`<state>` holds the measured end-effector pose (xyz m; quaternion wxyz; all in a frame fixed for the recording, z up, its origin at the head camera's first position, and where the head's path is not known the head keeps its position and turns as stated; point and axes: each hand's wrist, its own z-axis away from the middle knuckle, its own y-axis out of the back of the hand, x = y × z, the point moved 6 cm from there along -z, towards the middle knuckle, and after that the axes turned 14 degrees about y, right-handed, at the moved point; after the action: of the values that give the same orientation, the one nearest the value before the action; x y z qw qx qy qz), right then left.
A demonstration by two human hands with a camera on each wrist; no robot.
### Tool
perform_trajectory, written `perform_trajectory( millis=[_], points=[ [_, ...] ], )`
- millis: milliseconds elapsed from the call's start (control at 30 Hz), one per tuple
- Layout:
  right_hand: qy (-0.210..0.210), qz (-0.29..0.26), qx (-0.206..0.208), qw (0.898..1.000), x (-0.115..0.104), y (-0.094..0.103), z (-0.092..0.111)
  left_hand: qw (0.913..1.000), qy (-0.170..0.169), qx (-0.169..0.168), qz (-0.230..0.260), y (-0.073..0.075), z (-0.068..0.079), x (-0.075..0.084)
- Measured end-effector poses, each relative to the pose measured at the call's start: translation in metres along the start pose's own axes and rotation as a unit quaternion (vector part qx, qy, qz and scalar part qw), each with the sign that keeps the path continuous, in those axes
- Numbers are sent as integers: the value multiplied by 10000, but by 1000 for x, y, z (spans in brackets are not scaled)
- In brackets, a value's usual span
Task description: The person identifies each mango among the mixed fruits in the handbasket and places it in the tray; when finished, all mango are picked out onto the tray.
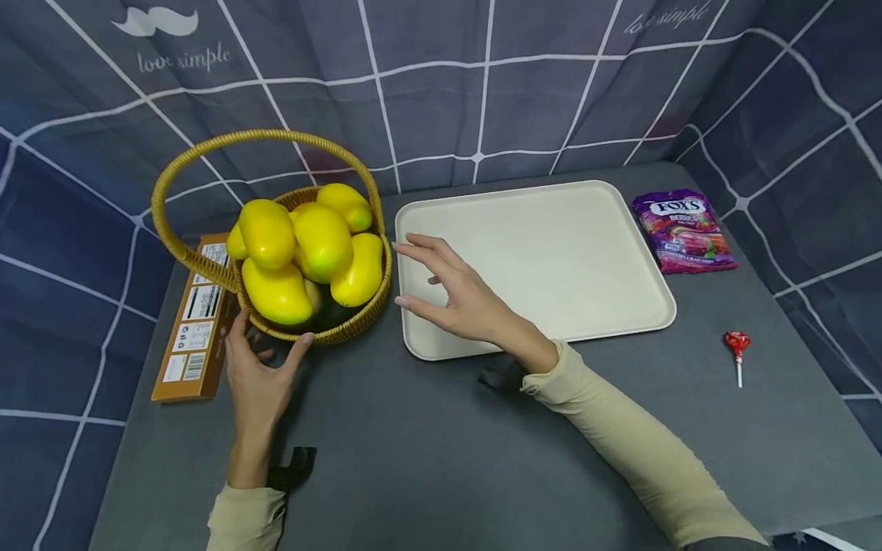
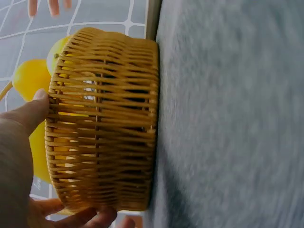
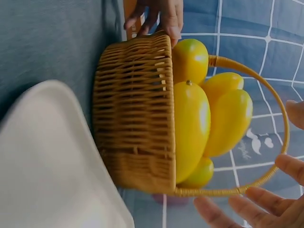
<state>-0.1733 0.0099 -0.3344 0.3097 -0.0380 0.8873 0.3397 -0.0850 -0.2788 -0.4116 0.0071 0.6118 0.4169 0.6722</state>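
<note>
A wicker basket [image 1: 358,325] with a tall arched handle holds several yellow mangoes [image 1: 322,243], heaped above its rim. My left hand [image 1: 260,379] grips the near left side of the basket. In the left wrist view its thumb lies at the rim of the woven wall [image 2: 104,118], with the fingers spread along the side. My right hand [image 1: 462,295] hovers over the left part of a cream tray [image 1: 544,260], fingers extended towards the basket and holding nothing. The right wrist view shows its fingertips near the handle [image 3: 263,178].
An orange-brown box [image 1: 186,367] with white labels lies left of the basket, partly behind it. Right of the tray lies a purple candy bag [image 1: 685,233], with a red lollipop [image 1: 737,344] nearer the front. A grid-patterned cloth [image 1: 441,107] hangs behind the grey table.
</note>
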Motion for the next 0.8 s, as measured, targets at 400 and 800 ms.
perform_trajectory(
  millis=[400, 800],
  points=[
    [138, -469, -111, 9987, 13, -20, -64, 9987, 1, -108, 492, -11, -4, -8],
    [276, -342, -374, 9983, 19, -38, -100, 9992, 49, -116, 377, -7, -3, -10]
  ],
)
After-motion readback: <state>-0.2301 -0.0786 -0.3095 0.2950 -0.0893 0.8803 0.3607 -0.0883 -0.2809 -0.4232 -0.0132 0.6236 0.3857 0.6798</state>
